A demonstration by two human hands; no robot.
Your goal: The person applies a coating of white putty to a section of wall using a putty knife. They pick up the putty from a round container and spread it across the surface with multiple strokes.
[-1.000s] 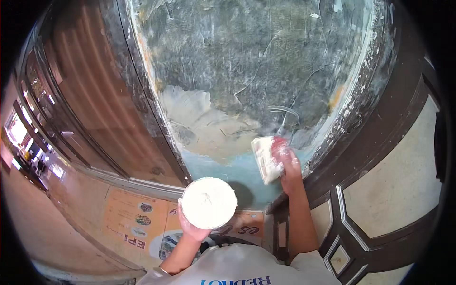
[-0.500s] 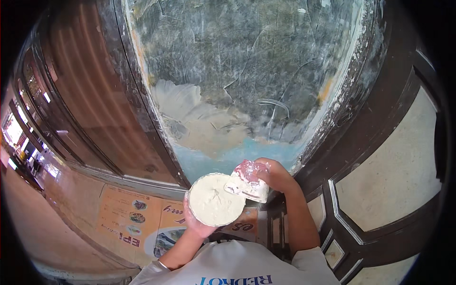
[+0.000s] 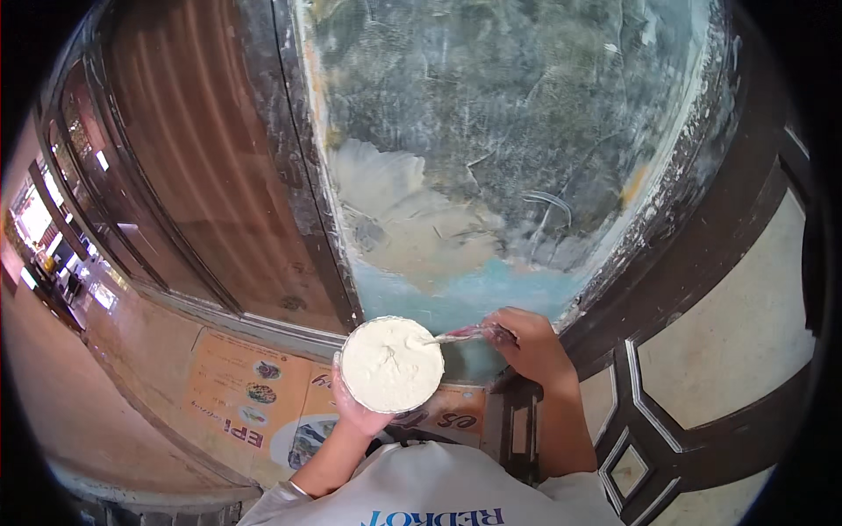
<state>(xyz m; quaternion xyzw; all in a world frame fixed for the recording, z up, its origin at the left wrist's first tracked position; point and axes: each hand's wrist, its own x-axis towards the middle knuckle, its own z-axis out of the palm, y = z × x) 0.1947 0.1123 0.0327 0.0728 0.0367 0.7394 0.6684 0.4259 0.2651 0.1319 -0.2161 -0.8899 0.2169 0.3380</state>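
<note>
Left hand (image 3: pixel 355 412) cups round tub of white putty (image 3: pixel 391 364) from below, held level near wall panel (image 3: pixel 491 175). Right hand (image 3: pixel 531 344), at the tub's 3 o'clock, closed on putty knife (image 3: pixel 456 334), blade probably dipping into the putty to load it.

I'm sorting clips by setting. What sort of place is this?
Probably a building entrance under repair. A worn wall panel carries a fresh putty patch, dark door frames stand beside it, and the left hand holds a putty tub while the right hand dips a knife.
</note>
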